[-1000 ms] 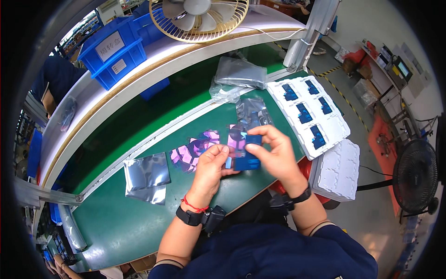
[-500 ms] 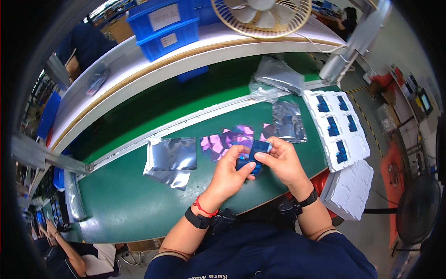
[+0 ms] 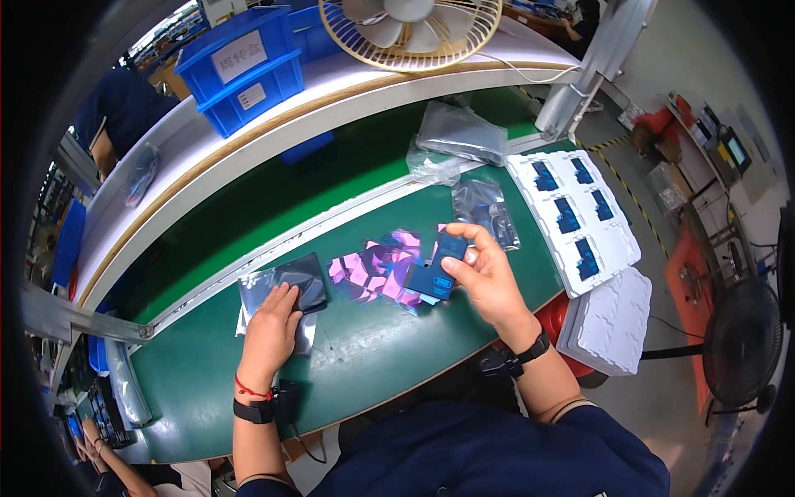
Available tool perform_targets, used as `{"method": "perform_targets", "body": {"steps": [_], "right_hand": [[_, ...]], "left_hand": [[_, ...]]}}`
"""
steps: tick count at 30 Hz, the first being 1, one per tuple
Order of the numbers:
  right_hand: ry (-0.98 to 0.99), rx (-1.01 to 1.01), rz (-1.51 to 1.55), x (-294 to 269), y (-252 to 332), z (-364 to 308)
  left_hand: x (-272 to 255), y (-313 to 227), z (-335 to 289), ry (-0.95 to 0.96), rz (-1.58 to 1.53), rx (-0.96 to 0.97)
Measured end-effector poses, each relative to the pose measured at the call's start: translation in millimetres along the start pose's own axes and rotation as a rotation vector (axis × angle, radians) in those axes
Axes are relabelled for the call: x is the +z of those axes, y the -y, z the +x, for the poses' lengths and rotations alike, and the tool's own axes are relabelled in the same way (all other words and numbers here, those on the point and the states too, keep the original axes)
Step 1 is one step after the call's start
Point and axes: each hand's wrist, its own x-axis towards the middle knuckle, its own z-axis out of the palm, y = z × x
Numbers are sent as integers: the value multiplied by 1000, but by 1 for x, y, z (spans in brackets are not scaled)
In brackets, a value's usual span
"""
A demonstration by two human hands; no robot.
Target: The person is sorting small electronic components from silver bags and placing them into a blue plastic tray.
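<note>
Between the thumb and fingers of my right hand (image 3: 484,277) is a flat dark blue L-shaped piece (image 3: 439,269) with light blue print, held above the bench. My left hand (image 3: 272,330) lies with fingers stretched out on a stack of shiny silver-grey plastic bags (image 3: 305,277). Its fingertips touch the top bag, and the palm side is hidden. Pink and purple glossy film pieces (image 3: 373,267) are spread on the bench between my hands, partly behind the blue piece.
On the right, a white moulded tray (image 3: 542,219) holds several dark blue pieces, above stacked white trays (image 3: 609,327). Clear bags (image 3: 460,132) lie at the back of the green bench (image 3: 364,348). The shelf above carries blue bins (image 3: 248,91) and a fan (image 3: 406,33).
My left hand has let go of the blue piece and moved left onto the bags. The piece stays in my right hand. The whole view has shifted slightly.
</note>
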Motion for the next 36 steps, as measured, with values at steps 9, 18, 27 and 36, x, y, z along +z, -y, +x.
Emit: {"method": "perform_targets", "body": {"steps": [9,18,27,36], "right_hand": [[-68,-54,81,0,-9,0],[-28,79,-44,-2,0,-5],[59,-357,-178,14,39,-4],[243,-249,-226,5,52,-1]], "left_hand": [[0,-10,4,-75,-18,-120],[-5,-16,1,-216,-71,-159],[6,-73,22,-161,-996,-355],[7,-111,39,267,-1084,-120]]}}
